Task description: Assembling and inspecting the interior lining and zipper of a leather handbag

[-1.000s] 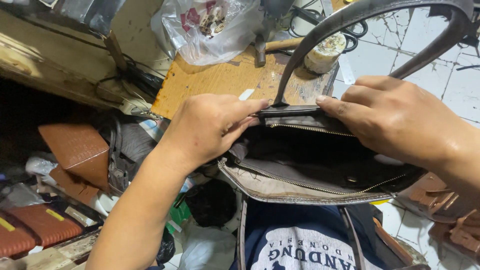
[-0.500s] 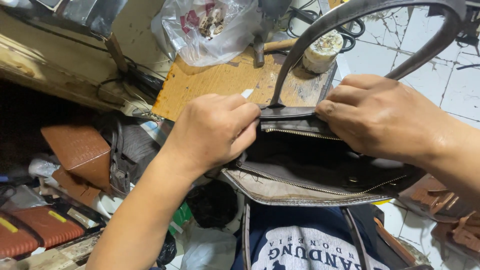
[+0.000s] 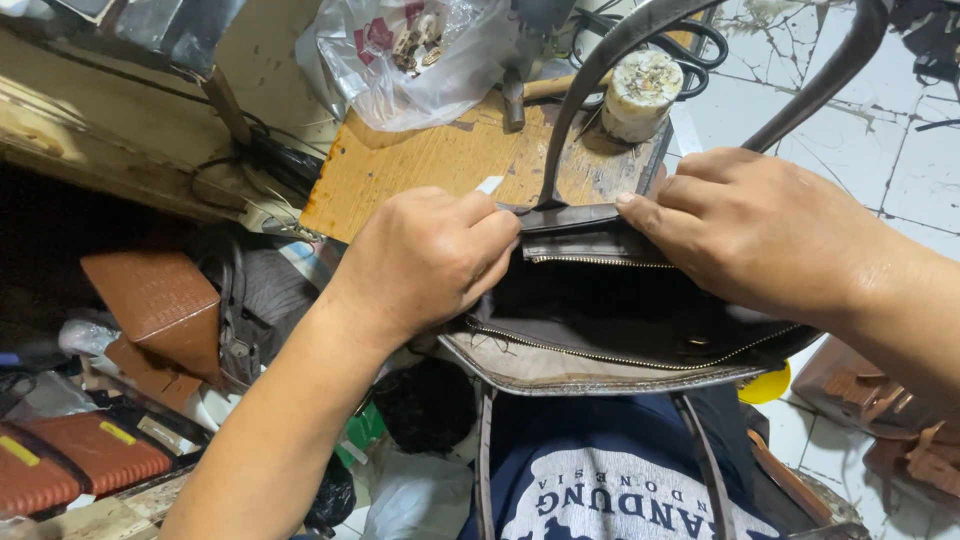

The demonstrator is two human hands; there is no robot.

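Bag: a dark grey handbag (image 3: 610,330) lies open on the person's lap, its mouth facing up, against the near edge of a wooden board (image 3: 430,165).
Bag rim: the far rim is a flat dark strip with a zip line just below it; the near rim shows a second zip and a pale lining.
Bag handle: a dark curved handle (image 3: 590,80) rises from the far rim and arches over the board and the tiled floor.
Left hand: the left hand (image 3: 425,260) is curled, fingertips and thumb pinching the far rim at its left end.
Right hand: the right hand (image 3: 750,230) lies over the rim's right part, fingers bent and pressing down on the strip, gripping it.
Gap between hands: a short stretch of rim shows between the two sets of fingertips, where the handle is fixed.
Board: on it stand a pale round tub (image 3: 642,92), a hammer (image 3: 520,92) and black scissors (image 3: 690,35); a clear plastic bag (image 3: 410,55) rests at its far edge.
Left side: brown leather pieces (image 3: 155,300) and reddish cases (image 3: 80,465) lie in a cluttered heap.
Right side: brown straps and leather (image 3: 880,410) rest on white cracked tiles (image 3: 910,150).
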